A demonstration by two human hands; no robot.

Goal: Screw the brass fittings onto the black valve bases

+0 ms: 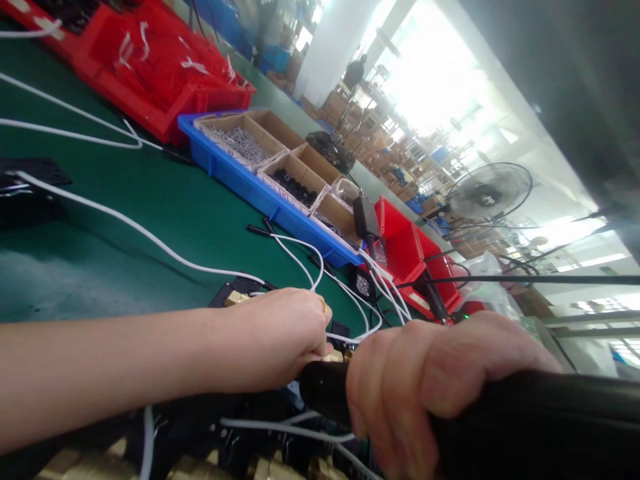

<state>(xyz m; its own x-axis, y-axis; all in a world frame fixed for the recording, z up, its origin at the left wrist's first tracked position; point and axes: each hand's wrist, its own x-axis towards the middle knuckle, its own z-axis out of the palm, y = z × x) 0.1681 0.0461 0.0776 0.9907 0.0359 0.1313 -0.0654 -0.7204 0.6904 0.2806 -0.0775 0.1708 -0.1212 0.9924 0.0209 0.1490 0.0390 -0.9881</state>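
My right hand [415, 387] is wrapped round a thick black tool handle [320, 390]. The handle's rounded end points left, and its working tip is out of sight. My left hand [290, 333] is closed, knuckles up, just beside that end, above black units with brass-coloured parts. Whatever its fingers grip is hidden. A brass-coloured block [235, 298] on a black plate with a white cable [165, 247] shows behind the left wrist. More brass-coloured parts [275, 467] and white cables lie along the bottom edge, partly covered by my arms.
On the green table [150, 200] stands a blue tray [240, 190] with boxes of screws and small black parts. A red bin [165, 100] of red pieces sits back left. Other red bins [405, 247], white cables and black adapters lie behind my hands. A fan [490, 193] stands beyond.
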